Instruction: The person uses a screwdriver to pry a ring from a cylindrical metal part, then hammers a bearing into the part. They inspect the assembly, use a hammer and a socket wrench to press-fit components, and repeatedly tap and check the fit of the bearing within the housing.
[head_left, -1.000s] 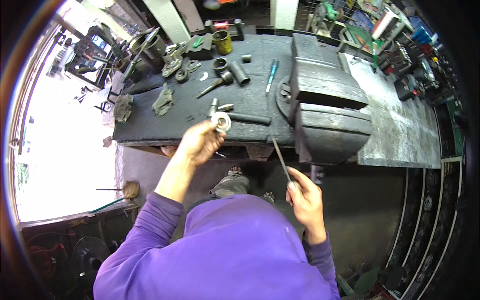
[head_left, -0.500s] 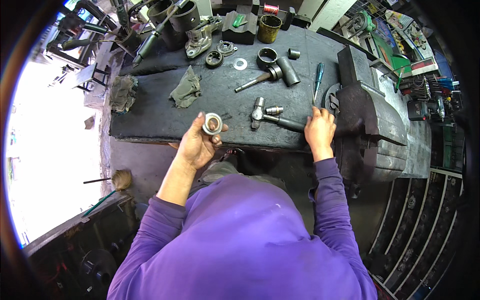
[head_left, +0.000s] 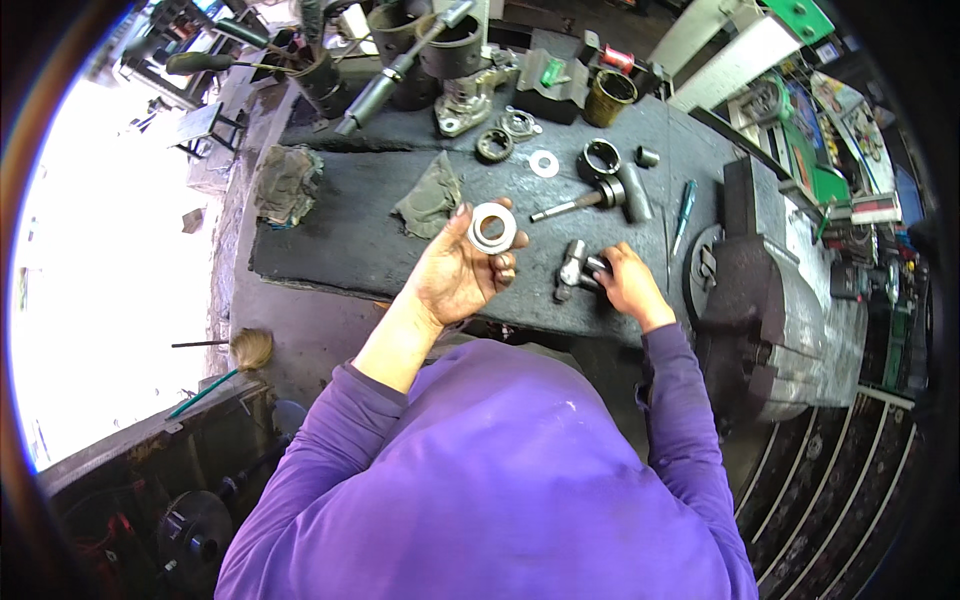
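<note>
My left hand [head_left: 455, 275] holds up a shiny metal ring [head_left: 478, 240] above the bench's near edge, the thumb and fingers closed around its rim. My right hand [head_left: 636, 288] is down at the bench, its fingers closed on a small stepped metal cylinder [head_left: 597, 264]. Close beside that lies a ball-peen hammer [head_left: 571, 272], its handle mostly hidden under my right hand. Beyond are a splined shaft [head_left: 575, 203], a dark metal tube [head_left: 635, 193], a short wide ring [head_left: 600, 158] and a flat washer [head_left: 543, 163].
A vise [head_left: 755, 320] stands at the bench's right, with a blue screwdriver [head_left: 685, 215] near it. Grey rags [head_left: 430, 197] lie on the left part. A toothed ring [head_left: 494, 146], a metal housing [head_left: 465, 105] and a yellowish can [head_left: 610, 98] stand toward the back.
My right hand has moved left from beside the hammer's handle end to the small cylinder near its head. My left hand still holds the ring, now higher over the bench. The view has shifted.
</note>
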